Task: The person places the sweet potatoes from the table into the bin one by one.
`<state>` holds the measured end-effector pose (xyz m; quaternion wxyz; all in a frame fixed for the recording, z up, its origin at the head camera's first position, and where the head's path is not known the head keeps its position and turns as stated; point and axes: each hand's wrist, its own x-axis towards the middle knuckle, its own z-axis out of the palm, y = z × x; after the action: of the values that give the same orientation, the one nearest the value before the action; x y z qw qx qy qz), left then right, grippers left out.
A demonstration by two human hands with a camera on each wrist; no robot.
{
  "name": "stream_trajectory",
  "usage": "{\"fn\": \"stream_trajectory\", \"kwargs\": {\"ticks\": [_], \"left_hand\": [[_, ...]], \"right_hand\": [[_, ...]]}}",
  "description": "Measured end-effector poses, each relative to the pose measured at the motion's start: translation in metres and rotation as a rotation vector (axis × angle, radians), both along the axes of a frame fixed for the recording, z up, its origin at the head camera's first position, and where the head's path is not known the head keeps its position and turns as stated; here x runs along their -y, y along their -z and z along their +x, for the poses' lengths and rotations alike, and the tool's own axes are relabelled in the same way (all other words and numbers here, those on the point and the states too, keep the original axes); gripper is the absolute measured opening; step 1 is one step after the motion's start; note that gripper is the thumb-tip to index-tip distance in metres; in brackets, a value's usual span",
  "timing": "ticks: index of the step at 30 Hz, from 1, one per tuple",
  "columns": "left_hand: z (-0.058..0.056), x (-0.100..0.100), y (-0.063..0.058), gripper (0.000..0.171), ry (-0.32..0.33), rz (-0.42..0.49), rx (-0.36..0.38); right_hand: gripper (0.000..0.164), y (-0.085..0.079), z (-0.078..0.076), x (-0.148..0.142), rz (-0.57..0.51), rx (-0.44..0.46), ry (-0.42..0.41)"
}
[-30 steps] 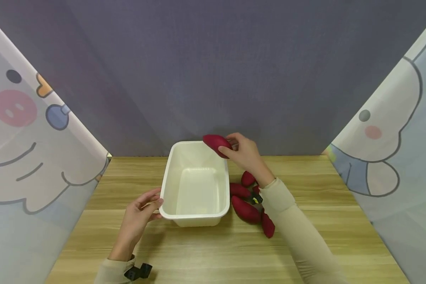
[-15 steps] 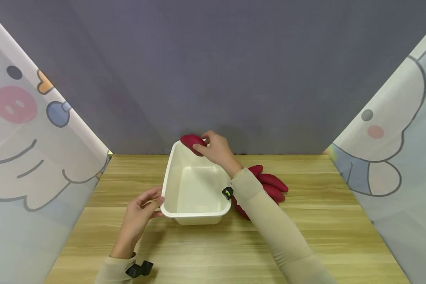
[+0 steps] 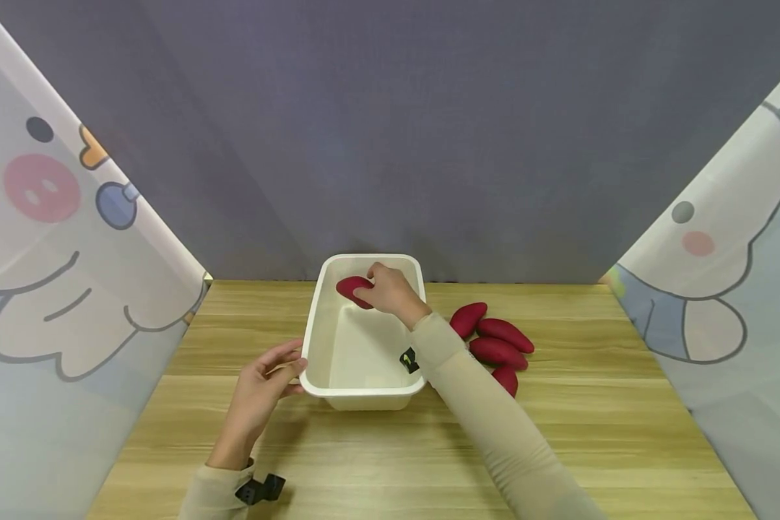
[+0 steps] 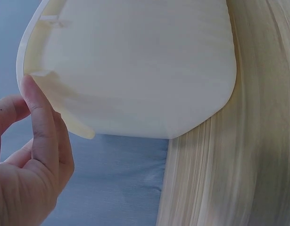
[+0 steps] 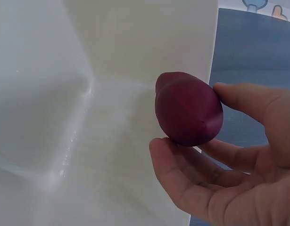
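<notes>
Pinching a sweet potato (image 3: 352, 291) over the white tub (image 3: 364, 354) (right hand (image 3: 391, 292)) and its rim (image 3: 375, 392) (left hand (image 3: 263, 379)), I face grey cloth (image 3: 390, 130); on the woodgrain table (image 3: 598, 404), my sleeve (image 3: 487, 401) part-hides other sweet potatoes (image 3: 497, 352).

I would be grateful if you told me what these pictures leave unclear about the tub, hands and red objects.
Head view: the right sleeve covers part of the loose red objects, so their number is uncertain.
Head view: the right hand hides one end of the held red object.
Left wrist view: the top edge crops the white tub.
Right wrist view: the right edge crops the right hand.
</notes>
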<state>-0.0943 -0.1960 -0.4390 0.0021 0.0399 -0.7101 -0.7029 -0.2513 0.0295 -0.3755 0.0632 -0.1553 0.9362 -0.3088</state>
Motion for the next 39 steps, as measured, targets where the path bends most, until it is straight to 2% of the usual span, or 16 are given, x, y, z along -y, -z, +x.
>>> {"fn": "stream_trajectory", "kwargs": {"ticks": [4,7,10,14,18,23,27,31,39], "left_hand": [[-0.001,0.0,0.0,0.043,0.002,-0.003,0.0],[-0.001,0.0,0.0,0.043,0.002,0.0,0.001],[-0.001,0.0,0.0,0.043,0.0,0.002,0.002],[-0.002,0.0,0.0,0.043,-0.008,0.004,0.0],[-0.003,0.0,0.0,0.042,-0.013,0.005,0.002],[-0.001,0.0,0.001,0.043,-0.005,0.013,0.007],[0.002,0.0,0.001,0.044,-0.001,0.012,0.014],[0.003,0.001,0.001,0.044,-0.002,0.007,0.016],[-0.001,0.001,0.003,0.045,-0.004,0.014,0.011]], "right_hand": [[0.042,0.002,-0.001,0.001,0.004,0.015,0.003],[0.044,-0.002,0.0,0.0,0.029,-0.006,0.001],[0.046,-0.013,0.001,-0.001,0.036,-0.035,0.002],[0.048,-0.035,0.006,-0.009,-0.007,-0.045,0.0],[0.049,-0.051,0.014,-0.027,-0.063,-0.031,0.002],[0.049,-0.057,0.026,-0.065,-0.111,-0.054,0.02],[0.046,-0.052,0.04,-0.1,-0.136,-0.092,0.057],[0.046,-0.039,0.051,-0.136,-0.131,-0.125,0.096],[0.046,0.008,0.06,-0.209,-0.118,-0.113,0.133]]}}
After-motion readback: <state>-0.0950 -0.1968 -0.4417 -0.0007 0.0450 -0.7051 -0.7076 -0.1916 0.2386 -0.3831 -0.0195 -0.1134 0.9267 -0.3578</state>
